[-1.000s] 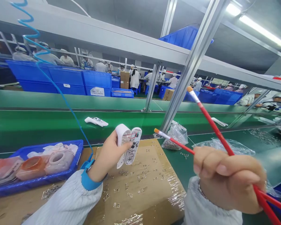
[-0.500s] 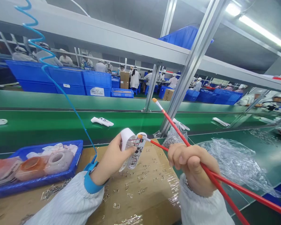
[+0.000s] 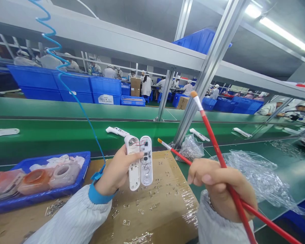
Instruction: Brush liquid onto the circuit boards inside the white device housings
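My left hand [image 3: 119, 167], with a blue wrist strap [image 3: 100, 196] and coiled cord, grips an opened white plastic device. Its empty-looking half [image 3: 134, 174] lies beside the half with the circuit board [image 3: 146, 166], and thin red wires join the two near the top. My right hand [image 3: 222, 186] is closed round two red-handled brushes. One brush [image 3: 209, 127] points up with its tan bristles high; the other brush [image 3: 176, 151] points left, its tip just right of the device and apart from it. Below lies cardboard [image 3: 165, 217] scattered with small metal pieces [image 3: 126, 222].
A blue tray [image 3: 87, 162] with tape rolls stands at left. White devices [image 3: 117, 131] lie on the green conveyor [image 3: 66, 135]. Bags of metal parts [image 3: 190, 149] and clear pieces [image 3: 254, 173] sit at right. A metal post [image 3: 205, 67] rises ahead. Co-workers [image 3: 146, 84] are beyond.
The device has turned so both inner faces show upright side by side. My right hand has moved right, drawing the lower brush's tip off the circuit board. Devices on the conveyor have shifted right.
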Demonstrator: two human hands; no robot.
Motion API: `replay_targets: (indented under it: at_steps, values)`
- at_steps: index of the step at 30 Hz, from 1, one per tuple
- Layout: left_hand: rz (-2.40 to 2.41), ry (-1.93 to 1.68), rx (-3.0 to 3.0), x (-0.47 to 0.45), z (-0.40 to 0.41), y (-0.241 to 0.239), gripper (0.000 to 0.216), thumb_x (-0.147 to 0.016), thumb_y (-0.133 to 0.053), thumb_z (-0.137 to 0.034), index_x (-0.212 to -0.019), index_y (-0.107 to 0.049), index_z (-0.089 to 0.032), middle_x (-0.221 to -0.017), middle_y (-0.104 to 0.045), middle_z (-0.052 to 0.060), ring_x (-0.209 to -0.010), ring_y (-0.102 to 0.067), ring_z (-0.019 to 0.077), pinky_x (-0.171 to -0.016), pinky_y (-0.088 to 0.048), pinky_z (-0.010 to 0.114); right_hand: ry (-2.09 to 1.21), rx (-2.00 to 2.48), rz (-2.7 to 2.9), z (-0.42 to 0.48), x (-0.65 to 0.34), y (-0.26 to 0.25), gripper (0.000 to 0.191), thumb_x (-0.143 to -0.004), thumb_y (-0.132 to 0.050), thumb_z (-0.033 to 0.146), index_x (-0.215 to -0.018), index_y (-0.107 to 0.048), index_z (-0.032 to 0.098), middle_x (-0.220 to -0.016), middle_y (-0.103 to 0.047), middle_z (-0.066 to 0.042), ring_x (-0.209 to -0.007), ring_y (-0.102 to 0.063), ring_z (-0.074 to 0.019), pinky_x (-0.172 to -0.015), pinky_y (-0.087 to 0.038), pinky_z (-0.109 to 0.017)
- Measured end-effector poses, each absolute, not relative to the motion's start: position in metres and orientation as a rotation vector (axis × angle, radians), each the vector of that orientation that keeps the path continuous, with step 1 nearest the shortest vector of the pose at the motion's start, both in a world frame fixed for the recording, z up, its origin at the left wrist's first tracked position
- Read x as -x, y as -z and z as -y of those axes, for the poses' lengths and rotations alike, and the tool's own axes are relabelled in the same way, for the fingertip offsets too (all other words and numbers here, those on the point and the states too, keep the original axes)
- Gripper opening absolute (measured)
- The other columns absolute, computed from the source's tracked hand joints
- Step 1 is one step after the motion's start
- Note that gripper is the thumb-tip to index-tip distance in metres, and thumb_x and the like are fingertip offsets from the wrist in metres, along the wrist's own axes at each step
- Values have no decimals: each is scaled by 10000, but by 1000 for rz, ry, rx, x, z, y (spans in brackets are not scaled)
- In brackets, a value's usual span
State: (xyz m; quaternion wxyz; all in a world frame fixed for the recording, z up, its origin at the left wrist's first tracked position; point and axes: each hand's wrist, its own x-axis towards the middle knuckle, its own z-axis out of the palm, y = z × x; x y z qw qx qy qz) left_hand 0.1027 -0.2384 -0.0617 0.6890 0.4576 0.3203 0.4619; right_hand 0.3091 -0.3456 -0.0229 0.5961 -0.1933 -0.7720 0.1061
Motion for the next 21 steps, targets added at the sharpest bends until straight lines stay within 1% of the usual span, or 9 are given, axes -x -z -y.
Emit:
replay_targets:
  at_steps: [1,3,5,9,14,17,21]
  values:
    - [-719,-1038,-1006,-102,237,62,342,-681,-765,-242,-960,-581,-171,-907,-690,48,-801,-662,204,-693,-538,322,-277,468,1799,347,-308,24,202,-933,-434,125,-1072,-553,211,-833,-585,-36,-697,-614,-157,-594,-538,-321]
    - [-716,-1044,-974,-101,235,63,331,-697,-750,-239,-976,-588,-164,-920,-693,64,-814,-667,219,-712,-541,342,-355,520,1819,347,-303,27,306,-881,-428,18,-1081,-507,236,-946,-583,-42,-716,-611,-139,-603,-534,-301]
    - [-710,-1049,-948,-101,234,63,332,-703,-742,-234,-989,-590,-160,-932,-695,77,-819,-671,232,-730,-542,366,-404,544,1876,344,-299,30,338,-835,-403,-38,-1022,-488,229,-981,-570,-44,-707,-591,-124,-586,-515,-274]
    - [-717,-1053,-911,-105,237,61,347,-700,-737,-221,-1003,-578,-164,-905,-696,75,-782,-676,240,-715,-546,389,-411,518,2016,335,-290,32,273,-780,-377,-50,-861,-454,200,-931,-560,-34,-649,-536,-101,-542,-464,-237]
    - [-739,-1061,-934,-106,239,60,353,-702,-733,-235,-1002,-563,-159,-899,-689,78,-786,-665,236,-698,-546,381,-296,542,2057,335,-278,29,236,-762,-344,-14,-835,-428,194,-848,-542,-29,-607,-451,-96,-499,-394,-215]
    - [-745,-1071,-955,-107,240,60,353,-700,-737,-244,-995,-561,-162,-916,-682,77,-803,-659,234,-703,-541,374,-225,548,2103,336,-276,28,215,-749,-341,-2,-800,-411,195,-797,-524,-30,-613,-443,-111,-508,-386,-224]
    - [-718,-1051,-970,-108,241,60,338,-698,-738,-251,-968,-555,-163,-884,-670,68,-767,-652,230,-670,-542,380,-151,447,2119,335,-276,28,207,-719,-356,4,-786,-401,195,-770,-518,-24,-567,-416,-100,-476,-368,-210]
